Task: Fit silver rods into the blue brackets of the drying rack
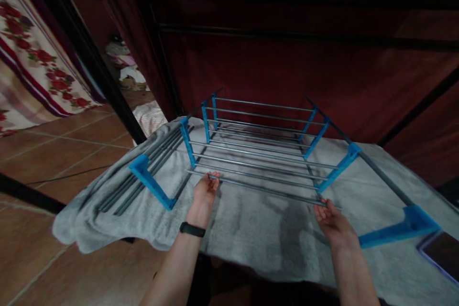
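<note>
A rack of grey metal rods [258, 162] joined by blue plastic brackets [186, 141] lies on a grey towel [251, 234]. My left hand [205, 193], with a black band on the wrist, curls its fingers around the left part of the nearest rod [261, 187]. My right hand [332, 220] grips the right end of the same rod, beside a blue bracket [335, 169]. Several loose grey rods [143, 177] lie to the left with another blue bracket [148, 179].
A further blue bracket [398, 232] lies at the right, next to a phone [442, 253] at the towel's edge. Dark red fabric walls on black poles [107, 81] enclose the back. Tiled floor [53, 153] and a floral cloth [32, 57] are at the left.
</note>
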A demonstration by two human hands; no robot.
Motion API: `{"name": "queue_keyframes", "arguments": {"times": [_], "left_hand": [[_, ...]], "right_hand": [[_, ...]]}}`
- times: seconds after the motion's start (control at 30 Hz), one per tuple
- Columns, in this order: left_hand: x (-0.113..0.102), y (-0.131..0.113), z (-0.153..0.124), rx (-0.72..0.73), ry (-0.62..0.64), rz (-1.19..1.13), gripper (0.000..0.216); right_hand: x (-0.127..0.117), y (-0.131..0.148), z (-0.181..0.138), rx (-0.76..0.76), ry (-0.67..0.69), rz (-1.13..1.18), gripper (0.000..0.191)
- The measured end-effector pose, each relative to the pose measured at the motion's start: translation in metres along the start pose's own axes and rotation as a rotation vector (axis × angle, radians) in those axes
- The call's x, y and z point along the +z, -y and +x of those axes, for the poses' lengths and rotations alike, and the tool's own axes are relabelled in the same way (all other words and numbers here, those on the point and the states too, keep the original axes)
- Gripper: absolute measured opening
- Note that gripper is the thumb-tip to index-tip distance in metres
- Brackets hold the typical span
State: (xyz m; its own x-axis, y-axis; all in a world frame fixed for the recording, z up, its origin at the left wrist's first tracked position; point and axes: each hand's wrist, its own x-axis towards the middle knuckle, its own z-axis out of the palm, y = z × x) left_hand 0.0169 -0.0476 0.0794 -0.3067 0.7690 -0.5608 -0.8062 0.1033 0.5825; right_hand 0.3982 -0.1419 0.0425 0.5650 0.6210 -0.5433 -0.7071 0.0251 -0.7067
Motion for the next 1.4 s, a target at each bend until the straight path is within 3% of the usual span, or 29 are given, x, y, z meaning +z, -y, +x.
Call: {"name": "queue_keyframes", "arguments": {"times": [0.2, 0.43, 0.67, 0.97, 1.23, 1.4], "left_hand": [[-0.008, -0.009, 0.004, 0.101, 0.060, -0.006, 0.019], [-0.015, -0.022, 0.015, 0.227, -0.025, -0.047, 0.018], [-0.023, -0.032, 0.020, 0.318, -0.089, -0.076, 0.021], [-0.028, -0.028, 0.019, 0.290, -0.051, -0.068, 0.015], [-0.025, -0.018, 0.022, 0.222, 0.049, 0.009, 0.011], [-0.023, -0.002, 0.016, 0.097, 0.135, 0.067, 0.014]], "right_hand": [[-0.009, 0.006, 0.016, 0.071, 0.004, -0.030, 0.023], [-0.023, -0.004, 0.033, 0.078, 0.045, -0.074, 0.019], [-0.021, -0.007, 0.039, 0.052, 0.048, -0.084, 0.017], [-0.015, -0.005, 0.041, 0.039, 0.083, -0.113, 0.018], [0.014, -0.029, 0.023, 0.002, 0.186, -0.098, 0.009], [0.025, -0.043, 0.011, -0.015, 0.196, -0.108, 0.007]]}}
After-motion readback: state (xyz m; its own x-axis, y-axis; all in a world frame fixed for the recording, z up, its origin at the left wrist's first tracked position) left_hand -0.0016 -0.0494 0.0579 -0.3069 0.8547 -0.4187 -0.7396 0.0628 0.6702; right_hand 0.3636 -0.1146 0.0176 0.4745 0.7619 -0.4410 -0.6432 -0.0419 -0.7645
